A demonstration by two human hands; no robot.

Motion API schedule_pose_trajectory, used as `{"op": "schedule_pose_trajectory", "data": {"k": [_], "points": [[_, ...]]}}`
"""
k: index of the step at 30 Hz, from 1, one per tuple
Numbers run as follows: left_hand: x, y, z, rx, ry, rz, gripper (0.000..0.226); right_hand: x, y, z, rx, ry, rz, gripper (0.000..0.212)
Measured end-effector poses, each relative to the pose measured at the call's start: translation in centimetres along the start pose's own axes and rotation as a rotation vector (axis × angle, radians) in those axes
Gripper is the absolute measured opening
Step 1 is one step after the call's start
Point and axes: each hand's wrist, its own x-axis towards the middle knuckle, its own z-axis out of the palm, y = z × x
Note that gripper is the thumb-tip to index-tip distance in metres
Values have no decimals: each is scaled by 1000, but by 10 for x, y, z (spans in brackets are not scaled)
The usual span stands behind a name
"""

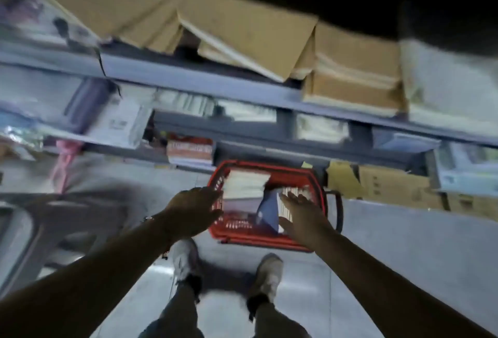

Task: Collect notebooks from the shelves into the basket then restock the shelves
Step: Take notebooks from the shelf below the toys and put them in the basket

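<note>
Reaching down over a red basket [265, 240] on the floor, both hands hang with fingers spread and holding nothing: the left hand [192, 212] at the basket's left rim, the right hand [303, 215] above its right side. Inside lie a pale stack of notebooks [246, 184] and a tilted blue notebook [269, 209]. Blurred grey shelves [215, 87] carrying brown packets [353, 68] stand behind.

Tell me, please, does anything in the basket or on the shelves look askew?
Yes: a blue notebook stands tilted in the red basket instead of lying flat, and on the top shelf brown cardboard sheets lean unevenly.
</note>
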Motion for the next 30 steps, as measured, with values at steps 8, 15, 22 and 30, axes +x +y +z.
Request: {"op": "schedule_pose_trajectory", "data": {"k": [8,15,22,30], "points": [[87,-28,150,-34,-171,-17,47,96,38,146,13,-81,97,59],[174,-46,249,37,-154,-50,49,182,64,222,24,-81,140,53],[217,-56,314,-95,39,-107,57,262,69,268,59,0,69,65],[212,-57,340,-240,147,-114,63,291,65,298,-77,104,130,62]]}}
